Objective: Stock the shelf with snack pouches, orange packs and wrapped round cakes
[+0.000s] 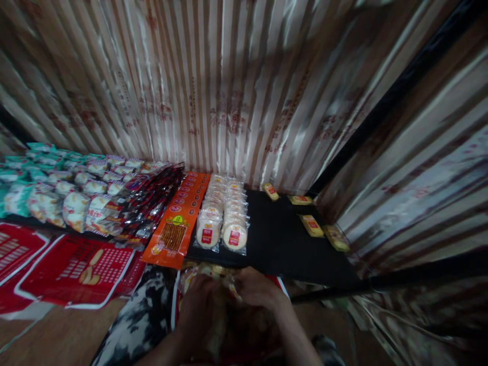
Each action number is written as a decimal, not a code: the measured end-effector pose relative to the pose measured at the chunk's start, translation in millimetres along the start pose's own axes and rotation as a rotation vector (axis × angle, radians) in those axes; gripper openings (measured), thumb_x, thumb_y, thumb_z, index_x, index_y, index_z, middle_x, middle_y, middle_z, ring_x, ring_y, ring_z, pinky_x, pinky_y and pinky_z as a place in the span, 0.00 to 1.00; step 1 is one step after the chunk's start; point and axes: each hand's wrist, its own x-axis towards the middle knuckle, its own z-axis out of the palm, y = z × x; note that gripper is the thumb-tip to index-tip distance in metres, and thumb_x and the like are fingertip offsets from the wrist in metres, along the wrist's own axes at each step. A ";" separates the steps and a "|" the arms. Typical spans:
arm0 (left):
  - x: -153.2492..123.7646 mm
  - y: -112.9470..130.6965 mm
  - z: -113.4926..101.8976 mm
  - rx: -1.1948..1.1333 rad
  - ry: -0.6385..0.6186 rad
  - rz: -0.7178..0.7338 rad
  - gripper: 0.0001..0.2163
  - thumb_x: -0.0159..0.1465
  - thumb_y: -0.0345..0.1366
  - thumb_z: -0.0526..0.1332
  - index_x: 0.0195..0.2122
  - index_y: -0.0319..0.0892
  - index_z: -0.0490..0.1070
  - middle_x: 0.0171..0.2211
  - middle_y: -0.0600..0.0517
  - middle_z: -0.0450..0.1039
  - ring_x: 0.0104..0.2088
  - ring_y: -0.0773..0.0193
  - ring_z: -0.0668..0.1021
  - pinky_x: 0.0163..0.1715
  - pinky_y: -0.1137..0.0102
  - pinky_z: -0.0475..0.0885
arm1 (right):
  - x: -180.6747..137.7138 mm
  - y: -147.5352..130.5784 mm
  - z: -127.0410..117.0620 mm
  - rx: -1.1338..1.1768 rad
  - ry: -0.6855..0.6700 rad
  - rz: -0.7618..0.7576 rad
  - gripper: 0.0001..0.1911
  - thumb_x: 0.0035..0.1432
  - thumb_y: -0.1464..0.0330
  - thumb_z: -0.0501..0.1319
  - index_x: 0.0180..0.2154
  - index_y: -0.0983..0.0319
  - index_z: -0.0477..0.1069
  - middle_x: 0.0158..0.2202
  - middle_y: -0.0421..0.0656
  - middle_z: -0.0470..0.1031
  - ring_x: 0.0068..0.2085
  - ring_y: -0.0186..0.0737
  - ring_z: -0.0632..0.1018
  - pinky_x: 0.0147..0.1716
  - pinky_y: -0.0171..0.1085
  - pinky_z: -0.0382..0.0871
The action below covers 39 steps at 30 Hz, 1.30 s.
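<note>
My left hand point(200, 292) is curled over clear-wrapped snack packets point(213, 269) at the near edge of the black shelf. Opposite it, my right hand point(255, 287) grips a clear-wrapped snack packet point(231, 288); its fingertips are blurred. Under both hands lies a red bag point(280, 284) with a white border, its inside too dark to make out. Just beyond stand two rows of wrapped round crackers point(235, 236) with red labels. An orange snack bag point(171, 229) lies left of these rows.
The black shelf point(282, 246) also bears several small yellow packets point(311, 225) on the right. Dark red packets point(152, 198), white packets point(74, 208) and teal packets point(19, 198) crowd the left. Red printed bags point(76, 269) hang below. Striped sheeting point(229, 86) rises behind; a black pole point(381, 101) slants on the right.
</note>
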 end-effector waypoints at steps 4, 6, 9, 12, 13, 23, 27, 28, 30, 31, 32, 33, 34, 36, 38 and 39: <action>5.5 -2.0 -0.8 -0.108 0.080 -0.093 0.13 0.57 0.32 0.52 0.39 0.41 0.73 0.40 0.45 0.75 0.44 0.54 0.74 0.47 0.53 0.67 | -15.2 10.5 -22.8 0.323 -0.036 -0.240 0.14 0.54 0.70 0.54 0.37 0.63 0.76 0.34 0.42 0.78 0.36 0.39 0.75 0.36 0.34 0.67; 10.2 -1.4 2.0 -0.234 0.147 -0.197 0.13 0.56 0.36 0.55 0.40 0.41 0.72 0.40 0.44 0.75 0.43 0.53 0.75 0.45 0.53 0.68 | -19.2 13.4 -30.1 0.526 -0.030 -0.288 0.16 0.57 0.64 0.54 0.41 0.64 0.75 0.36 0.43 0.77 0.38 0.39 0.75 0.38 0.35 0.67; 18.8 5.7 3.8 -0.582 0.151 -0.383 0.17 0.53 0.41 0.58 0.42 0.39 0.70 0.38 0.44 0.75 0.38 0.56 0.77 0.38 0.60 0.72 | -20.3 11.2 -36.2 0.713 -0.023 -0.296 0.20 0.57 0.57 0.56 0.44 0.65 0.73 0.36 0.43 0.76 0.36 0.37 0.74 0.36 0.35 0.67; 27.2 18.8 -3.4 -0.875 0.111 -0.496 0.19 0.50 0.44 0.61 0.40 0.39 0.70 0.33 0.47 0.76 0.30 0.62 0.76 0.28 0.69 0.71 | -18.2 3.7 -38.1 0.825 -0.019 -0.320 0.23 0.55 0.54 0.58 0.44 0.65 0.72 0.36 0.43 0.75 0.37 0.37 0.74 0.38 0.35 0.66; 29.5 23.0 -7.3 -0.922 0.095 -0.516 0.18 0.49 0.44 0.62 0.38 0.39 0.70 0.30 0.49 0.75 0.27 0.63 0.75 0.25 0.71 0.70 | -17.2 1.4 -37.9 0.842 -0.010 -0.324 0.23 0.55 0.53 0.58 0.44 0.65 0.72 0.36 0.43 0.75 0.38 0.37 0.74 0.39 0.35 0.66; 39.9 43.7 -16.9 -1.058 0.119 -0.715 0.12 0.45 0.39 0.66 0.27 0.38 0.69 0.23 0.54 0.72 0.23 0.69 0.73 0.22 0.75 0.69 | -2.1 12.9 -19.4 1.109 0.218 -0.306 0.23 0.50 0.55 0.64 0.45 0.61 0.69 0.30 0.38 0.72 0.28 0.29 0.70 0.26 0.29 0.61; 45.7 57.4 -14.1 -1.142 0.144 -0.723 0.12 0.45 0.40 0.67 0.26 0.40 0.67 0.25 0.54 0.73 0.27 0.66 0.75 0.28 0.71 0.73 | 0.9 6.5 -15.3 1.194 0.153 -0.329 0.27 0.44 0.56 0.68 0.45 0.61 0.69 0.36 0.41 0.75 0.35 0.37 0.75 0.36 0.35 0.67; 46.9 60.8 -13.2 -1.141 0.148 -0.713 0.12 0.46 0.41 0.67 0.26 0.40 0.67 0.26 0.54 0.73 0.28 0.65 0.76 0.30 0.70 0.74 | 1.0 4.9 -15.1 1.208 0.146 -0.320 0.28 0.43 0.56 0.68 0.45 0.61 0.69 0.37 0.42 0.76 0.36 0.39 0.75 0.38 0.37 0.68; 49.0 66.3 -10.5 -1.121 0.147 -0.712 0.12 0.46 0.42 0.66 0.24 0.41 0.66 0.26 0.54 0.73 0.30 0.64 0.77 0.33 0.68 0.75 | 0.6 4.6 -15.4 1.210 0.164 -0.289 0.29 0.42 0.55 0.69 0.45 0.62 0.69 0.37 0.43 0.76 0.37 0.41 0.76 0.40 0.40 0.69; 49.9 68.2 -8.6 -1.111 0.132 -0.720 0.12 0.46 0.43 0.66 0.24 0.41 0.66 0.27 0.54 0.74 0.30 0.63 0.77 0.34 0.68 0.75 | 0.2 5.9 -15.8 1.200 0.180 -0.273 0.29 0.41 0.55 0.69 0.45 0.62 0.69 0.37 0.43 0.77 0.37 0.41 0.76 0.40 0.40 0.69; 50.8 69.5 -6.6 -1.101 0.105 -0.727 0.13 0.46 0.43 0.66 0.25 0.41 0.67 0.27 0.53 0.74 0.31 0.62 0.77 0.34 0.67 0.75 | -0.2 8.1 -16.3 1.190 0.199 -0.263 0.29 0.41 0.56 0.69 0.45 0.62 0.69 0.37 0.43 0.77 0.36 0.40 0.76 0.40 0.40 0.69; 51.6 70.1 -4.6 -1.085 0.074 -0.729 0.13 0.47 0.44 0.65 0.26 0.41 0.67 0.28 0.52 0.75 0.31 0.61 0.78 0.34 0.67 0.75 | -0.5 10.6 -16.6 1.183 0.221 -0.256 0.29 0.42 0.56 0.69 0.45 0.62 0.69 0.37 0.42 0.77 0.36 0.40 0.76 0.40 0.40 0.69; 52.2 70.0 -2.8 -1.054 0.046 -0.729 0.13 0.47 0.44 0.65 0.27 0.41 0.67 0.27 0.52 0.75 0.31 0.60 0.78 0.33 0.67 0.75 | -0.4 13.2 -16.7 1.181 0.243 -0.252 0.29 0.43 0.56 0.68 0.46 0.61 0.69 0.37 0.42 0.77 0.35 0.39 0.76 0.39 0.39 0.69; 52.6 67.3 -0.9 -0.963 0.036 -0.725 0.15 0.47 0.44 0.64 0.31 0.40 0.68 0.27 0.51 0.75 0.30 0.59 0.78 0.28 0.68 0.74 | 1.6 17.1 -15.5 1.187 0.273 -0.253 0.28 0.45 0.55 0.67 0.47 0.61 0.68 0.37 0.42 0.77 0.34 0.38 0.76 0.38 0.39 0.70; 51.4 61.1 -1.7 -0.858 0.108 -0.738 0.18 0.47 0.42 0.64 0.37 0.39 0.68 0.30 0.49 0.75 0.30 0.60 0.78 0.24 0.70 0.72 | 6.6 17.9 -12.2 1.191 0.285 -0.260 0.29 0.46 0.55 0.67 0.47 0.61 0.67 0.37 0.42 0.77 0.34 0.38 0.77 0.37 0.39 0.70; 50.0 56.7 -2.9 -0.798 0.160 -0.736 0.20 0.47 0.41 0.64 0.41 0.39 0.67 0.33 0.48 0.75 0.30 0.60 0.78 0.24 0.71 0.72 | 10.1 17.1 -9.7 1.179 0.295 -0.261 0.29 0.45 0.55 0.67 0.47 0.61 0.67 0.36 0.42 0.77 0.33 0.38 0.76 0.36 0.38 0.70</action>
